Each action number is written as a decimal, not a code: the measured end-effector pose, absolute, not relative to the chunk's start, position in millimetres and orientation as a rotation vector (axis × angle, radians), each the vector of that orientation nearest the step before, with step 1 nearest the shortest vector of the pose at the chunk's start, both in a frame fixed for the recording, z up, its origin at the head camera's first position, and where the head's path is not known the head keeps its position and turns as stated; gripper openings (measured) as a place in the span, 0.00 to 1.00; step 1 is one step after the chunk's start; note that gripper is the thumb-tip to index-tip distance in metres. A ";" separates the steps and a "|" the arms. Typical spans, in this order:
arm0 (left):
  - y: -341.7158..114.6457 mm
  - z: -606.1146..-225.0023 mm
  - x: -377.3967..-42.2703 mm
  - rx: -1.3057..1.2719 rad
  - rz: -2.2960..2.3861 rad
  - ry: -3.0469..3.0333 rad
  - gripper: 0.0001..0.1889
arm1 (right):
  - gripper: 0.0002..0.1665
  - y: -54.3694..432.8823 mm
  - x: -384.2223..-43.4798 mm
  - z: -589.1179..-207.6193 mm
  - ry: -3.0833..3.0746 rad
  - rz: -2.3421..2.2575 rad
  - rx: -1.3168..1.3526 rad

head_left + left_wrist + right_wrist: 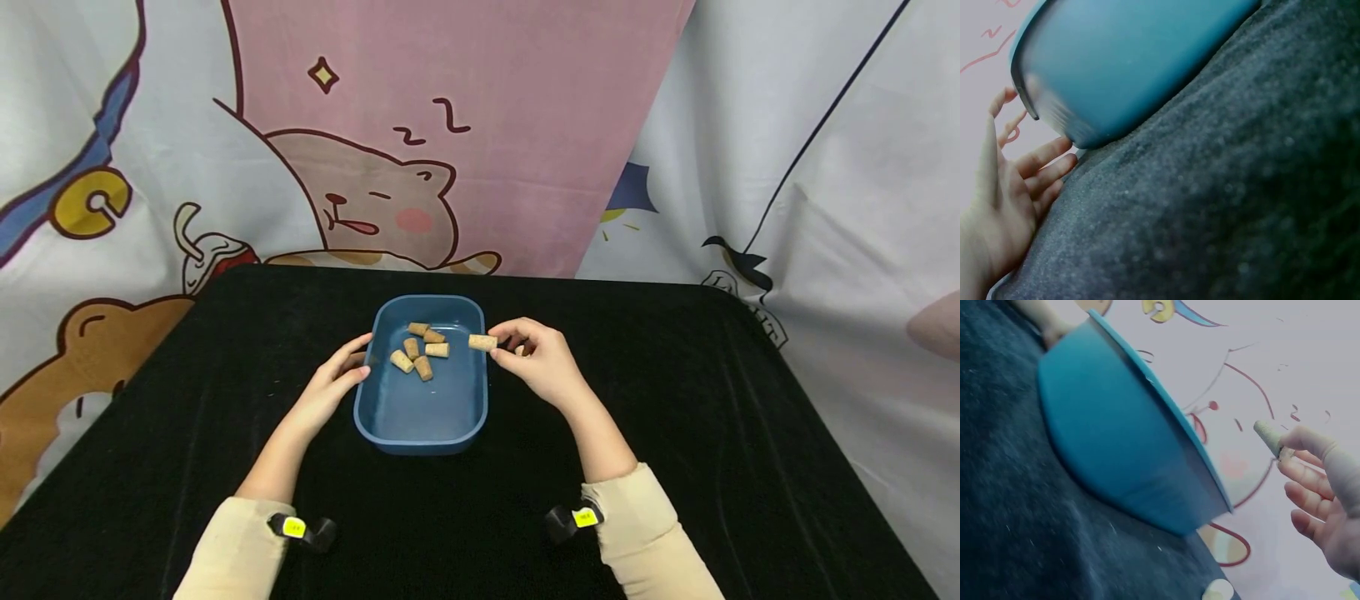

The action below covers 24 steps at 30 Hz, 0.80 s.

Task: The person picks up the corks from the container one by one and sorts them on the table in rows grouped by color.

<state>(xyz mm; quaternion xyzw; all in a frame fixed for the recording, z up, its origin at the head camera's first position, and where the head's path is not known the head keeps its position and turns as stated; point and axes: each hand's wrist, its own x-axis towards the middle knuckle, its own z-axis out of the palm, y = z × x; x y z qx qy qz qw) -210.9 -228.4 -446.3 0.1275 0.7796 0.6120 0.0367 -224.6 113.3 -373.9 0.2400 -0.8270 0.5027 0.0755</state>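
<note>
Corks (pixel 437 350) inside the tub (pixel 422 417) show only in head view

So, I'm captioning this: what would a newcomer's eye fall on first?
Probably the blue tub, standing out against the black cloth, with six corks lying inside toward its far end. Next, the right hand, which pinches another cork above the tub's right rim, while the left hand is at its left side. Behind, a big cartoon animal shows on the backdrop.
</note>
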 end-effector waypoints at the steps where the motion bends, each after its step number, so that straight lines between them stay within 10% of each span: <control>1: -228.6 -446.3 -210.9 0.391 1.879 2.392 0.28 | 0.10 117.6 -224.2 -373.9 -2.467 1.519 0.704; 24: -226.8 -444.1 -208.6 0.381 1.884 2.390 0.27 | 0.15 183.6 -254.9 -385.3 -2.518 1.569 0.581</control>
